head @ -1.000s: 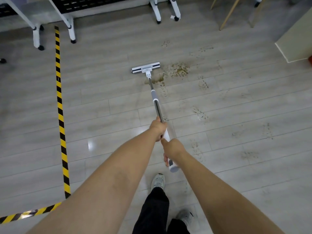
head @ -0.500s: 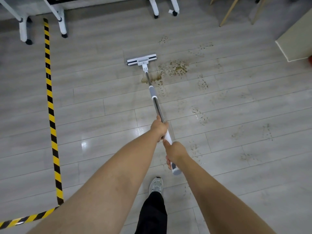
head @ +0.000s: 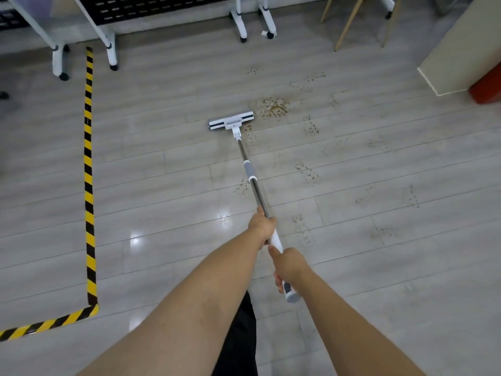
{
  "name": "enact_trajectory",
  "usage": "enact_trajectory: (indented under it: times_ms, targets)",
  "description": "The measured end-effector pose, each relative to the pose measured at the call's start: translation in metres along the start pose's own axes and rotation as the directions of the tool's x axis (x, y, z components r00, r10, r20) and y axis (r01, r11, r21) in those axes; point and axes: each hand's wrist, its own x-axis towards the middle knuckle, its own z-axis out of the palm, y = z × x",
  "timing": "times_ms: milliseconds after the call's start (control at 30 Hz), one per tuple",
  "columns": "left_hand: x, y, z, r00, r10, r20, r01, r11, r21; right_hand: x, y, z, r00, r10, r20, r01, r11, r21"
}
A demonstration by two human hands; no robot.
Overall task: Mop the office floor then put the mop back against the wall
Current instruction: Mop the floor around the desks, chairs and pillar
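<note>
A white flat mop lies with its head (head: 231, 121) on the grey plank floor (head: 162, 164), just left of a brown dirt patch (head: 272, 106). Its metal pole (head: 254, 183) runs back toward me. My left hand (head: 262, 225) grips the pole where metal meets the white handle. Lower down, my right hand (head: 289, 265) grips the white handle near its grey end cap (head: 291, 294). Muddy footprints (head: 306, 172) trail across the floor to the right of the pole.
Yellow-black hazard tape (head: 89, 169) runs down the left and turns at the lower left. White table legs on castors (head: 111, 54) stand at the back, wooden chair legs (head: 348, 25) at back right. A beige cabinet (head: 461, 47) and a red object (head: 485, 89) are far right.
The mop head has slid back toward me and now sits beside the big dirt patch rather than beyond it. Both hands keep their hold. My shoe has dropped out of view.
</note>
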Motion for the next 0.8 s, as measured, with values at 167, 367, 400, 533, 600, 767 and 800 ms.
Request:
enact_trajectory:
  times_ms: [167,367,400,533,600,767,800]
  targets:
    - [-0.084,-0.084,0.077,0.999,0.029,0.025,-0.028,1.0,-0.009,-0.067,0.128,0.005,1.0,-0.011,0.024,0.011,1.0,-0.006]
    - [-0.183,-0.152,0.138,1.0,0.009,0.029,-0.007,0.998,-0.062,-0.158,0.227,0.009,0.998,0.011,0.054,-0.014,0.998,0.054]
    - [-0.193,-0.157,0.142,1.0,0.01,0.027,-0.009,0.999,-0.053,-0.167,0.235,0.009,0.998,0.012,0.054,-0.015,0.998,0.06]
    - [-0.214,-0.16,0.147,1.0,-0.003,0.005,0.004,0.998,-0.06,-0.184,0.244,0.008,0.999,0.009,0.054,-0.012,0.998,0.06]
    - [-0.212,-0.158,0.145,1.0,-0.015,0.007,0.015,0.997,-0.075,-0.182,0.24,0.008,0.999,0.006,0.047,-0.009,0.998,0.067]
    - [-0.187,-0.147,0.128,1.0,-0.011,0.0,0.011,0.999,-0.05,-0.156,0.216,0.017,1.0,0.013,0.025,-0.014,0.999,0.049]
    - [-0.179,-0.143,0.121,1.0,-0.005,-0.004,0.005,0.999,-0.045,-0.15,0.207,0.018,1.0,0.012,0.024,-0.014,0.998,0.058]
